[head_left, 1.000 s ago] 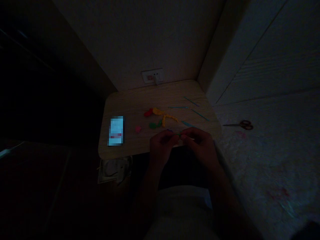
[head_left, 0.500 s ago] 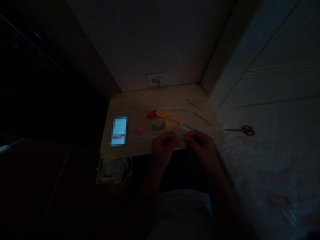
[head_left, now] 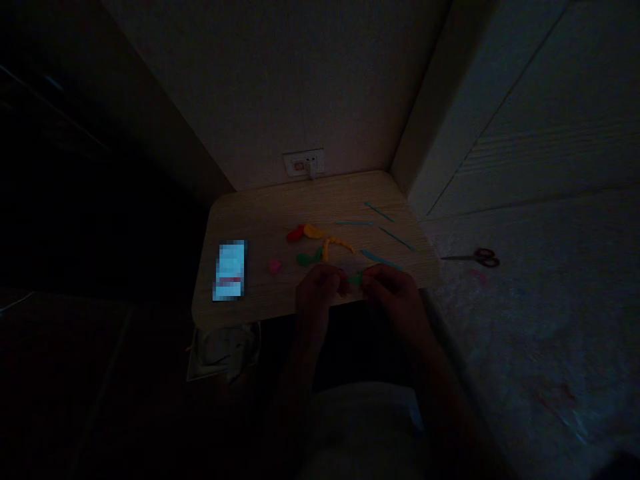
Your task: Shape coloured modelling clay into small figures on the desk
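Near the front edge of the small wooden table (head_left: 265, 300), my left hand (head_left: 317, 291) and my right hand (head_left: 394, 291) are close together with bent fingers. A small piece of green modelling clay (head_left: 355, 279) shows between their fingertips, pinched from both sides. Just beyond my left hand lie another green clay lump (head_left: 306, 259), a yellow clay strip (head_left: 342, 244) with a bumpy surface, a smoother yellow piece (head_left: 314, 232) and a red lump (head_left: 295, 233). Farther left is a pink clay lump (head_left: 275, 267). Dim light hides fine detail at my fingertips.
Several thin blue modelling tools (head_left: 381, 259) lie at the table's right side. A lit phone (head_left: 231, 270), its screen blurred, rests at the left. Behind the table is a wall socket (head_left: 304, 163). Scissors (head_left: 484, 258) lie beyond the right edge; a box (head_left: 225, 353) stands below the left front.
The view has shifted slightly, so the table sits a little farther left. More green clay now shows between my fingertips, and my hands still hold it.
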`<state>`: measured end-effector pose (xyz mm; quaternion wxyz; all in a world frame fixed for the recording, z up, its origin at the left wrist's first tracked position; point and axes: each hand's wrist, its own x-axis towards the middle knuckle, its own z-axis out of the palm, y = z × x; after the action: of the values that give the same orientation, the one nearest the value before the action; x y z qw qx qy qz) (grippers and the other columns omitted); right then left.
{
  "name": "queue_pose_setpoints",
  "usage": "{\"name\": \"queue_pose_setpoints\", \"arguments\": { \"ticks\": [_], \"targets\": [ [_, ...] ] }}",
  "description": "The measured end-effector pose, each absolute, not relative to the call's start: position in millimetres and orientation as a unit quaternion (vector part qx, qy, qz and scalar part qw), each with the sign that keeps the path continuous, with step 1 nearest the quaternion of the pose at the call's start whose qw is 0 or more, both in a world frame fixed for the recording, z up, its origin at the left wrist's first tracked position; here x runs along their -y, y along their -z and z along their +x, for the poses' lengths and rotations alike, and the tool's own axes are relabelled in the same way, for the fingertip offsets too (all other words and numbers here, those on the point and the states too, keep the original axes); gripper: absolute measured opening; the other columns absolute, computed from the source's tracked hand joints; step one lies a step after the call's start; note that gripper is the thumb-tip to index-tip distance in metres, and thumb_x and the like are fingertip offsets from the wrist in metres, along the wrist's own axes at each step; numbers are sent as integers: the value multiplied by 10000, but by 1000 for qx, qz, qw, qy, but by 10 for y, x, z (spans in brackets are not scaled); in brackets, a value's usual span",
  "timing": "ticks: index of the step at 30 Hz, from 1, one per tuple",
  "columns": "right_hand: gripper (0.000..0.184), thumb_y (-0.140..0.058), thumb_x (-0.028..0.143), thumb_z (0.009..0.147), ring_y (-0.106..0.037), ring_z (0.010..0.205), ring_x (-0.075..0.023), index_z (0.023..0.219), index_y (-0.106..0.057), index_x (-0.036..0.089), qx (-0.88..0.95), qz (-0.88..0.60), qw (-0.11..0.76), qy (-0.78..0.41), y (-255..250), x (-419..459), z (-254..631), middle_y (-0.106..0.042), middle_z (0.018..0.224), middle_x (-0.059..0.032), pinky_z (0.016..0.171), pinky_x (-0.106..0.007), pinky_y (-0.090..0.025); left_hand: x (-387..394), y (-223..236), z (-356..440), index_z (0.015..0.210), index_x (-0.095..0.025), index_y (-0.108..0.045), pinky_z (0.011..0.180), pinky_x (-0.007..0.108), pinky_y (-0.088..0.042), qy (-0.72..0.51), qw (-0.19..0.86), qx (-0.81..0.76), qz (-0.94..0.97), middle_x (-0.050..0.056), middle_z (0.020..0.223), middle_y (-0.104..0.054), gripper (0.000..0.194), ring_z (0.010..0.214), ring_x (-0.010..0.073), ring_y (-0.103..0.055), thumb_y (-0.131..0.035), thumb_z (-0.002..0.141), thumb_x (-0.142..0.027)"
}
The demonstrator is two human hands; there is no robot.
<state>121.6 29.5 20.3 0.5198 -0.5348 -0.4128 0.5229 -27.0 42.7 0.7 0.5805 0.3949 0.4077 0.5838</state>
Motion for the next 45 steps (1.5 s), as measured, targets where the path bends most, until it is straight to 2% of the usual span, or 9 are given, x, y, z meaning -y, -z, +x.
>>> {"name": "queue_pose_setpoints", "arguments": {
  "ticks": [4,7,11,19,25,33,38,41,45],
  "targets": [
    [183,-777,354,739,-498,511,-100,716,-690,194,397,-526,516,-547,-199,-298,1230,-623,594,29,470,-217,-359,-403,-42,-295,994,-209,-770,756,267,-580,-571,541,-413,459,46,955,-775,278,811,160,-722,-868,750,-299],
    [176,-769,352,734,-517,524,-106,715,-687,198,383,-518,515,-565,-187,-296,1236,-635,616,22,473,-216,-371,-379,-73,-290,929,-201,-793,807,279,-588,-563,498,-422,507,54,939,-775,163,877,179,-729,-832,774,-232],
    [186,-758,361,754,-507,521,-106,698,-680,202,388,-514,513,-567,-182,-288,1242,-616,598,25,479,-218,-374,-372,-87,-277,833,-193,-793,779,286,-592,-566,478,-437,510,46,849,-765,70,819,180,-720,-820,773,-220],
    [177,-753,361,760,-503,517,-110,716,-677,208,397,-520,517,-551,-222,-283,1230,-613,601,27,472,-225,-370,-375,-94,-284,805,-193,-764,769,277,-584,-568,479,-434,510,41,851,-740,90,811,172,-703,-832,749,-213],
    [173,-758,355,774,-507,549,-111,732,-676,208,434,-525,528,-507,-249,-265,1222,-611,631,29,505,-227,-394,-367,-103,-280,943,-197,-749,809,296,-590,-570,502,-443,476,55,924,-765,240,862,189,-727,-851,731,-248],
    [152,-748,346,827,-593,674,-144,780,-688,215,479,-533,522,-463,-203,-246,1214,-666,737,2,568,-237,-443,-363,-146,-292,807,-199,-757,787,281,-557,-548,422,-480,539,37,859,-736,39,839,182,-691,-785,810,-225],
    [186,-750,382,820,-598,670,-153,772,-688,214,479,-537,523,-456,-228,-255,1206,-677,732,-8,558,-243,-445,-362,-158,-285,791,-193,-749,777,280,-563,-548,452,-482,514,38,832,-738,113,817,183,-695,-809,798,-288],
    [192,-751,381,806,-570,612,-138,748,-685,211,457,-538,524,-476,-235,-266,1213,-656,672,6,543,-241,-432,-385,-120,-307,877,-187,-766,730,296,-572,-543,528,-458,465,65,863,-769,281,762,190,-709,-829,780,-443],
    [164,-737,340,786,-516,535,-115,713,-685,202,435,-534,516,-510,-227,-282,1224,-606,589,33,522,-239,-407,-418,-68,-350,878,-179,-771,638,289,-541,-540,573,-447,424,65,781,-754,443,659,176,-679,-714,845,-617]
  ]
}}
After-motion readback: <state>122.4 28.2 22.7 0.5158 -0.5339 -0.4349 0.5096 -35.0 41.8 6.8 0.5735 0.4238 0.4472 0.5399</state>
